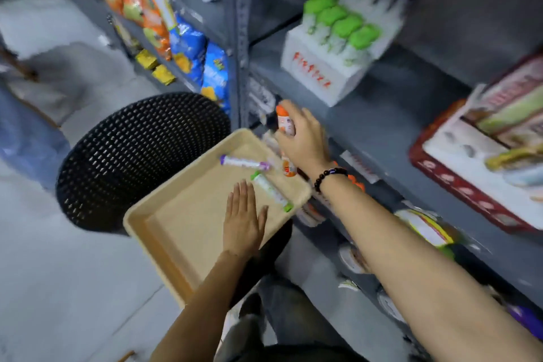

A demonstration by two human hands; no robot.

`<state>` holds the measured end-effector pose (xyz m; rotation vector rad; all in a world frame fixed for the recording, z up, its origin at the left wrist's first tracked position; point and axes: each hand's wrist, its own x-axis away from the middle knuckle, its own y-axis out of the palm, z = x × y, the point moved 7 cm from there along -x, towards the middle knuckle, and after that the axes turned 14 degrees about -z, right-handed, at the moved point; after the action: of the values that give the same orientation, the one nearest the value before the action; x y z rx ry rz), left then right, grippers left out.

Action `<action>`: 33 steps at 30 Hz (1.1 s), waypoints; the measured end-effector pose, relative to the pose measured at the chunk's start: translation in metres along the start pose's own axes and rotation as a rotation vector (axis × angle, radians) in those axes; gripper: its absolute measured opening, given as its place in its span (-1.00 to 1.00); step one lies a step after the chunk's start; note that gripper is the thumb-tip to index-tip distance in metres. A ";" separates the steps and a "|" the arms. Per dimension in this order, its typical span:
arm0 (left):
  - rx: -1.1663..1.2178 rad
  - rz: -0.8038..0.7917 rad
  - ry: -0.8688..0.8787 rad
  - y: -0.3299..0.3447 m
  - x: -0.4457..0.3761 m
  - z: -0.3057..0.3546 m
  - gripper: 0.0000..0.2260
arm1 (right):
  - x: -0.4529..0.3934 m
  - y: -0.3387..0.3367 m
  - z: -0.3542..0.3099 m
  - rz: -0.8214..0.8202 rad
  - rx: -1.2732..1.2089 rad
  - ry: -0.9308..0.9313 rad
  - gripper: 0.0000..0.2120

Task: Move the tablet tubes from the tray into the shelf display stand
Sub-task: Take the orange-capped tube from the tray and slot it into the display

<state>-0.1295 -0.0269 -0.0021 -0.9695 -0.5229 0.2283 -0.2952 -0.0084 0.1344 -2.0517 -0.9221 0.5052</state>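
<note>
The right hand [302, 138] is closed around an orange-capped tablet tube [285, 120], holding it up above the far right corner of the tan tray [164, 232], near the front edge of the grey shelf [382, 114]; a black bead bracelet [329, 178] sits on that wrist; the left hand [244, 220] lies flat and open on the tray floor, holding nothing; three more tubes lie in the tray, a purple-capped tube [244, 162] at the far side, a green-capped tube [271, 191] just right of the left hand, and an orange tube [288, 167] under the right hand; the tray rests on a black woven stool [132, 150]; the white display stand [332, 67] sits far back on the shelf with four green-capped tubes [340, 23] standing in its front row.
</note>
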 end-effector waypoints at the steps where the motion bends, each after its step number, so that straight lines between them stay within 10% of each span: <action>1: -0.009 0.015 0.066 -0.011 -0.007 0.018 -0.39 | 0.012 -0.028 0.001 0.068 0.008 0.009 -0.54; 9: -0.167 0.116 0.553 -0.038 -0.042 0.197 -0.47 | 0.125 -0.205 0.047 0.516 0.123 0.168 -0.54; 19: -0.440 -0.190 1.035 0.106 0.025 0.367 -0.47 | 0.308 -0.313 0.157 0.818 0.237 0.408 -0.55; 33: -0.472 -0.164 0.704 0.190 0.036 0.457 -0.40 | 0.450 -0.382 0.236 0.833 0.149 0.540 -0.53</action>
<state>-0.3273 0.4240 0.0592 -1.3693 0.0045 -0.3974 -0.3138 0.6073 0.2900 -2.2015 0.3089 0.3823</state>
